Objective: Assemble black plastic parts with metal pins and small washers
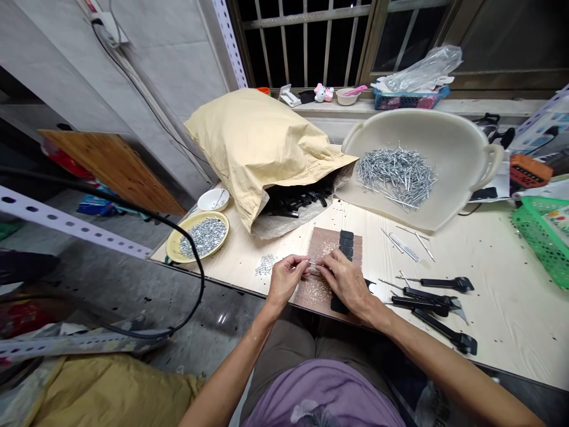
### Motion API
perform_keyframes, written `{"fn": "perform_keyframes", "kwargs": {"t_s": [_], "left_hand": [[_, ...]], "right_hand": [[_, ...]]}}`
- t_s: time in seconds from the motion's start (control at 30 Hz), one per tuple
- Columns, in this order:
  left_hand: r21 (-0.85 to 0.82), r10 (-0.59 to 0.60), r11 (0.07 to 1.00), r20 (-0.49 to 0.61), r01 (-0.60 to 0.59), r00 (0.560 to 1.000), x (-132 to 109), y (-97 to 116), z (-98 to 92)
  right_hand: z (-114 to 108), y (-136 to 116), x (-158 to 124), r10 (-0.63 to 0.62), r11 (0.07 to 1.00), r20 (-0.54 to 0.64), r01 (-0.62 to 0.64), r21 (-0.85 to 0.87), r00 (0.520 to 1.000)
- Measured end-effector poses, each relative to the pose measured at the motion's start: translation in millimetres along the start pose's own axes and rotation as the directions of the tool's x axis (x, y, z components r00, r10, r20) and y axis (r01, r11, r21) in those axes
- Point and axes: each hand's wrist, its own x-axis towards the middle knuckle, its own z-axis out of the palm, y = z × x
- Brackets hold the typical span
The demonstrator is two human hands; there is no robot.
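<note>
My left hand (287,277) and my right hand (345,279) meet above a brown board (306,290), fingertips pinched. A thin metal pin (313,263) runs between them, held from both ends; whether a small ring sits on it is too small to tell. Flat black pieces (346,243) lie in a row on the board, partly under my right hand. Left of the board is a small scatter of metal rings (265,265). Right of my right hand lie several black-handled tools (447,284) with metal rods. Loose metal pins (403,246) rest behind them.
A large pale basin (462,172) holds a heap of metal pins. An open tan sack (262,142) contains black plastic parts. A yellow bowl (171,240) of small metal pieces and a white bowl (204,201) stand left. A green basket (533,231) is right; a black cable (202,284) loops at left.
</note>
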Motion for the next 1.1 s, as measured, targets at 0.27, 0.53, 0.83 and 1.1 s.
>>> {"fn": "perform_keyframes", "kwargs": {"t_s": [0.27,0.53,0.83,1.1], "left_hand": [[-0.080,-0.073,0.994,0.001,0.073,0.997,-0.9,-0.2,4.1],[-0.123,-0.023,0.992,-0.099,0.010,0.995,4.7,-2.5,10.0],[0.025,0.059,0.998,-0.059,-0.057,0.997,6.5,5.1,35.8],[-0.127,-0.034,0.991,0.085,0.045,0.996,8.1,13.7,41.0]], "right_hand": [[-5.0,-2.9,6.2,0.169,0.940,0.055,-0.178,0.292,0.984],[-14.9,-5.6,-11.2,0.054,0.963,-0.042,-0.063,-0.262,0.998],[-15.1,11.5,-24.9,0.098,0.964,-0.095,-0.118,-0.237,0.991],[-27.5,21.4,-27.2,0.102,0.976,-0.103,-0.119,-0.180,0.989]]}}
